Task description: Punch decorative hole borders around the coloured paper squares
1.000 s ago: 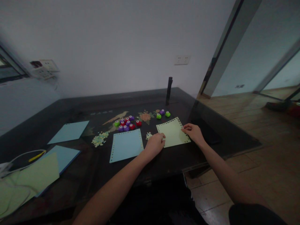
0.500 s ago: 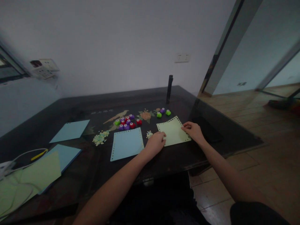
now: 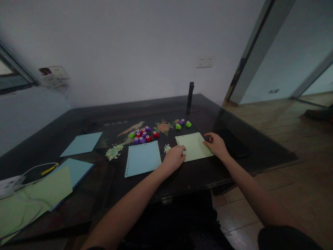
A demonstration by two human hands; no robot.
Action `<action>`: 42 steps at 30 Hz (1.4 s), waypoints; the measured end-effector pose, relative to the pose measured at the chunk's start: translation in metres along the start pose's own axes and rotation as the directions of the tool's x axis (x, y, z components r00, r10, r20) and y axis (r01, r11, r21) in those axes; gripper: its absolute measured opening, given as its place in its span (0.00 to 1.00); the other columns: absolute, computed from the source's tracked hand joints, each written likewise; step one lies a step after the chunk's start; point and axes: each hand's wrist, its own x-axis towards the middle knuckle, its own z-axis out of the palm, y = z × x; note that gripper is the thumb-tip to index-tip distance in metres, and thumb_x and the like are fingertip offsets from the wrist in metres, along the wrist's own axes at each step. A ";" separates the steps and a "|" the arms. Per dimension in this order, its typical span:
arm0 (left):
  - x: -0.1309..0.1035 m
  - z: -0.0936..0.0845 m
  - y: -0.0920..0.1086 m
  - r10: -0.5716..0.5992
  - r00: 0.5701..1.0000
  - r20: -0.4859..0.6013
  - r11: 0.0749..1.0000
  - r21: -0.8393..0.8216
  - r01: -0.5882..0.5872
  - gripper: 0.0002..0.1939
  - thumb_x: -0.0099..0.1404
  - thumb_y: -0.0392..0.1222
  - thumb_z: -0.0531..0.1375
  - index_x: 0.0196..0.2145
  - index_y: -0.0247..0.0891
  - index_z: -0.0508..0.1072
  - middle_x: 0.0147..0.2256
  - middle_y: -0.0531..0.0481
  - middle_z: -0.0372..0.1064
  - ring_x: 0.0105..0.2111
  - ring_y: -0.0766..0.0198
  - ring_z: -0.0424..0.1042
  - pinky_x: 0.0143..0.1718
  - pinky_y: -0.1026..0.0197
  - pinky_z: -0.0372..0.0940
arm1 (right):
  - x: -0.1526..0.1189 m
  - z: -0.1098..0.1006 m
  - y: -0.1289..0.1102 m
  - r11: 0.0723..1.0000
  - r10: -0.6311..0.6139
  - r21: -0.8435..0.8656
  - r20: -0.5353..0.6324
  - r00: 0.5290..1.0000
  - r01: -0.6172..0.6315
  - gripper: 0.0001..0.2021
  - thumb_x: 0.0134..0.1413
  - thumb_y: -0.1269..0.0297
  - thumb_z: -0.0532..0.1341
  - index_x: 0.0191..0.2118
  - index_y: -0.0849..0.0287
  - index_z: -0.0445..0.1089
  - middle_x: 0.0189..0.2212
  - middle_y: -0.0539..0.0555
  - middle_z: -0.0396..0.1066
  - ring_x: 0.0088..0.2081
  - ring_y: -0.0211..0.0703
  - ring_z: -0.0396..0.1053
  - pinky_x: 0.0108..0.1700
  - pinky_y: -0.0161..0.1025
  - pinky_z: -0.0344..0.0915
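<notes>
A pale yellow-green sheet of paper [image 3: 196, 146] with small holes along its edges lies on the dark table in front of me. My left hand [image 3: 175, 156] rests on its left edge with the fingers curled. At the right edge is my right hand [image 3: 216, 146], its thumb and index finger apart and the thumb close to the paper. Left of my left hand lies a light blue sheet [image 3: 143, 158], also holed along its edges. Small pale paper bits [image 3: 167, 148] lie between the two sheets.
Small red, purple and green pieces with white round tops [image 3: 143, 135] cluster behind the blue sheet; several more [image 3: 182, 124] sit farther right. A paper-bit pile [image 3: 113, 152], stacked sheets [image 3: 75, 170] and a white cable [image 3: 39, 165] are left. A black cylinder [image 3: 190, 99] stands behind.
The yellow-green sheet's raised far edge has come down flat. My right index finger has lifted away from the thumb and off the paper. My left hand stays at the left edge.
</notes>
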 end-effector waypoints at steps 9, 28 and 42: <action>-0.005 -0.034 0.018 0.102 0.995 -0.023 0.990 -0.100 -0.104 0.11 0.59 0.35 0.57 0.41 0.38 0.71 0.34 0.49 0.67 0.33 0.64 0.67 0.37 0.63 0.63 | 0.002 -0.004 0.005 0.997 -0.022 0.072 -0.014 1.000 0.023 0.11 0.45 0.59 0.61 0.34 0.59 0.72 0.26 0.51 0.62 0.26 0.40 0.60 0.30 0.38 0.57; -0.079 -0.107 -0.159 -0.177 0.964 -0.200 0.910 0.340 0.237 0.16 0.61 0.45 0.56 0.45 0.35 0.70 0.45 0.41 0.67 0.47 0.52 0.66 0.49 0.53 0.60 | 0.009 0.061 -0.193 0.860 -0.509 0.245 0.360 0.782 0.447 0.12 0.51 0.68 0.62 0.43 0.63 0.71 0.41 0.59 0.71 0.43 0.46 0.67 0.46 0.41 0.61; -0.079 -0.101 -0.161 -0.234 0.966 -0.106 0.856 0.449 0.257 0.28 0.60 0.53 0.56 0.52 0.31 0.66 0.47 0.36 0.64 0.48 0.49 0.64 0.50 0.53 0.59 | 0.012 0.106 -0.197 0.751 -0.597 0.044 0.471 0.649 0.659 0.26 0.50 0.58 0.64 0.53 0.67 0.66 0.47 0.64 0.65 0.48 0.53 0.60 0.50 0.46 0.59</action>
